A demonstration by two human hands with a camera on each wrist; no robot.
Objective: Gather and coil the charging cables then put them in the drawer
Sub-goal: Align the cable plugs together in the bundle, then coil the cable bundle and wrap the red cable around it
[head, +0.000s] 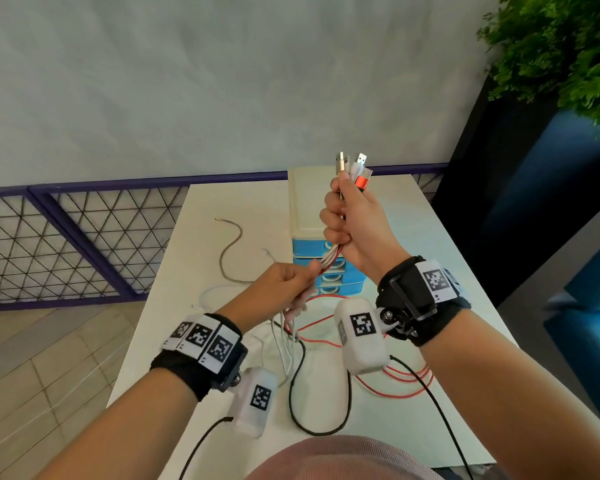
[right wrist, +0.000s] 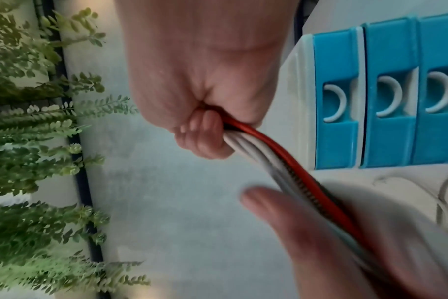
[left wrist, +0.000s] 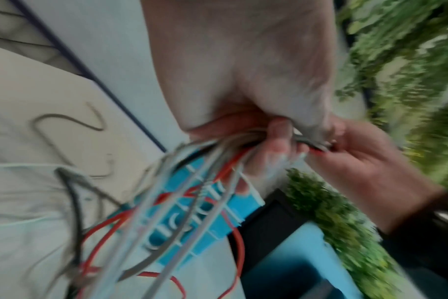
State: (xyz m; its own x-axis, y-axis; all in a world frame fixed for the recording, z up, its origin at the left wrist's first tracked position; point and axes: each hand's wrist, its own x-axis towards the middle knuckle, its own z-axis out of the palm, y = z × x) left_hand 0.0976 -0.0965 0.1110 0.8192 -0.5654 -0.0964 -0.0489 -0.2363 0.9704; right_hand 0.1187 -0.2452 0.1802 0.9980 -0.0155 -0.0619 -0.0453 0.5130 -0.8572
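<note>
The right hand [head: 355, 225] is gripping the cable bundle [head: 332, 259] in a fist, plugs [head: 354, 168] sticking up above it. Just below, the left hand [head: 284, 284] is pinching the same strands, which are trailing down onto the table [head: 430, 244]. The drawer unit [head: 303, 220] is standing behind both hands.

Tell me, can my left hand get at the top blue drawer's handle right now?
Probably not yet. The left hand grips the cable bundle right in front of the drawer unit, and all its drawers look closed. It would need to release its grip first.
</note>
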